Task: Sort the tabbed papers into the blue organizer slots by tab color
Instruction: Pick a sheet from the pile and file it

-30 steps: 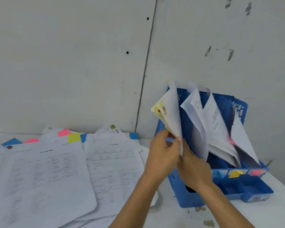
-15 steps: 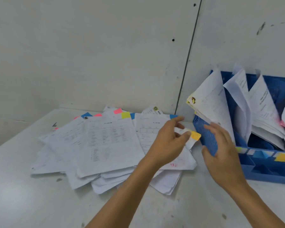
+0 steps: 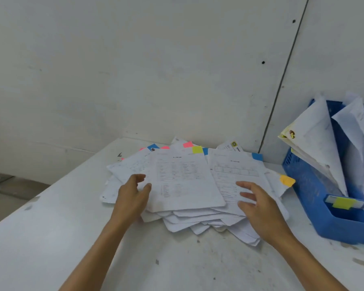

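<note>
Loosely heaped, the pile of tabbed papers [image 3: 200,217] lay on the white table [image 3: 40,244] near the foot of the grey wall [image 3: 135,70], its sheets fanned out and overlapping. Coloured tabs stuck out along the far edges: a yellow tab [image 3: 197,149] on the top left sheet [image 3: 183,181], a pink tab [image 3: 187,144] just behind it, a blue tab [image 3: 257,156] on the right-hand sheet [image 3: 233,171], and an orange tab [image 3: 287,180] on a lower sheet poking out toward the right. The left hand [image 3: 132,196] sat at the left edge of the top left sheet, fingers loosely bent and apart from the thumb, clasping nothing; the thumb lay at the sheet's edge, though whether it touched could not be told. The right hand [image 3: 259,204] was spread over the right-hand sheet, fingers relaxed and splayed, gripping nothing; contact with the paper could not be made out. Just beside the pile, at the right, stood the blue organizer [image 3: 307,185], with sorted papers [image 3: 315,131] standing tilted in its slots and a yellow label [image 3: 343,202] on its low front compartment.
</note>
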